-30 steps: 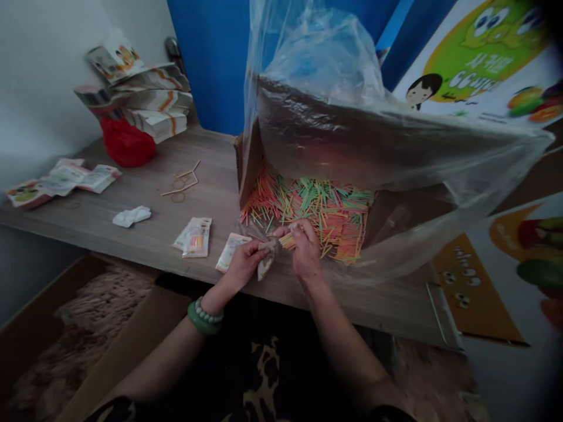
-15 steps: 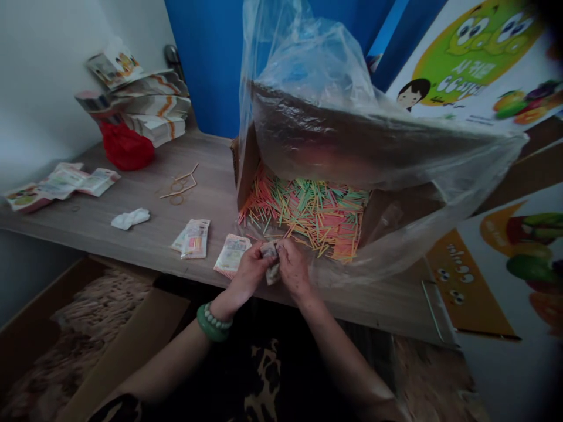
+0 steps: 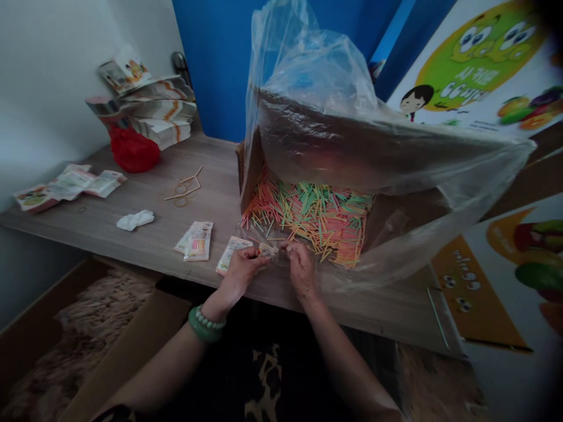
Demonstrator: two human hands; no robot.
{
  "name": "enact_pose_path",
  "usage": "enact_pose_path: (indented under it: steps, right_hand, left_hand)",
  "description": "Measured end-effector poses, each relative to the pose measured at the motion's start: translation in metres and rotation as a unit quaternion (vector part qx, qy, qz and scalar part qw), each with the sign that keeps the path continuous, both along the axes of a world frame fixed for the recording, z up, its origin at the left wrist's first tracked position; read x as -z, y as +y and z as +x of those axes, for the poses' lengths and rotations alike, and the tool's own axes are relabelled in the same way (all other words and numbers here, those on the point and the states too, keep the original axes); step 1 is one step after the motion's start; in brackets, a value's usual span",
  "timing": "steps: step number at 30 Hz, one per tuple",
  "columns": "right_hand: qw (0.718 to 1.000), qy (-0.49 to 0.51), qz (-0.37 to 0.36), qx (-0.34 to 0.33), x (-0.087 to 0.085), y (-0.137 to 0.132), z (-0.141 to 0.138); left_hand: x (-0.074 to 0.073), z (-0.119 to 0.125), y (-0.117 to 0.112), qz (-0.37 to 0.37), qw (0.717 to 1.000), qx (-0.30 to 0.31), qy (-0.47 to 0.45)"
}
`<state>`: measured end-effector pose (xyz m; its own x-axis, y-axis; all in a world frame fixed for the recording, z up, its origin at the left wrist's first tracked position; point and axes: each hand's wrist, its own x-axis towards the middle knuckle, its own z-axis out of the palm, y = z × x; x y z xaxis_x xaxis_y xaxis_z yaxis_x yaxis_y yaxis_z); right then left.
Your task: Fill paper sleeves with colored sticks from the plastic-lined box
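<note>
Close to the table's [image 3: 165, 252] front edge, the left hand [image 3: 240, 269] pinches a small pale item [image 3: 268, 251]; across a narrow gap, the right hand's [image 3: 303, 269] fingers curl, contents unclear. Coloured sticks [image 3: 312, 208] lie beyond, inside the box's [image 3: 251, 158] walls.

Look at that left wrist [image 3: 217, 307]: smooth green bangle [image 3: 200, 330], pale beaded bracelet [image 3: 208, 322] alongside, and black clothing [image 3: 220, 381] splashed with tan animal print [image 3: 266, 381]!

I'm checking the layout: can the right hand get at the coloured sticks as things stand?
Probably yes: the right hand is just on the near side of the sticks, and the raised part of the clear bag stands beyond them, so the way looks free.
</note>
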<state>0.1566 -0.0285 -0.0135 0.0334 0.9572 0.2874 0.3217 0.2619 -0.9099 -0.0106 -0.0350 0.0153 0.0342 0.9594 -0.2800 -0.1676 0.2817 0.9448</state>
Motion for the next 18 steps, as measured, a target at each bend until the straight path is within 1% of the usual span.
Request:
enact_pose_path:
  steps: [4,6,7,9,11,13,15,17,18]
  right_hand:
    - [0.996,-0.075,-0.030,-0.035,0.014,0.007,0.014]
    - [0.996,-0.074,-0.037,-0.030,0.013,0.008,0.017]
    - [0.997,-0.060,-0.039,-0.022,0.009,0.009,0.018]
    - [0.999,0.001,-0.048,-0.010,-0.005,0.010,0.019]
    - [0.995,0.088,-0.053,-0.008,-0.026,0.012,0.018]
    - [0.982,0.179,-0.050,-0.023,-0.050,0.013,0.013]
    - [0.962,0.265,-0.036,-0.053,-0.074,0.014,0.003]
    - [0.943,0.321,-0.015,-0.084,-0.090,0.013,-0.012]
    - [0.940,0.328,-0.004,-0.094,-0.095,0.012,-0.019]
  left_hand:
    - [-0.008,-0.007,0.002,0.057,0.994,0.034,0.086]
    - [-0.012,-0.010,0.003,0.071,0.989,0.056,0.115]
    - [-0.013,-0.011,0.002,0.067,0.988,0.062,0.120]
    - [-0.015,-0.012,0.002,0.051,0.989,0.062,0.124]
    - [-0.015,-0.012,0.002,0.044,0.989,0.049,0.132]
    - [-0.014,-0.012,0.001,0.055,0.986,0.042,0.151]
    - [-0.014,-0.011,0.001,0.068,0.982,0.051,0.169]
    - [-0.016,-0.009,0.000,0.071,0.980,0.070,0.171]
    - [-0.018,-0.008,-0.001,0.067,0.981,0.080,0.163]
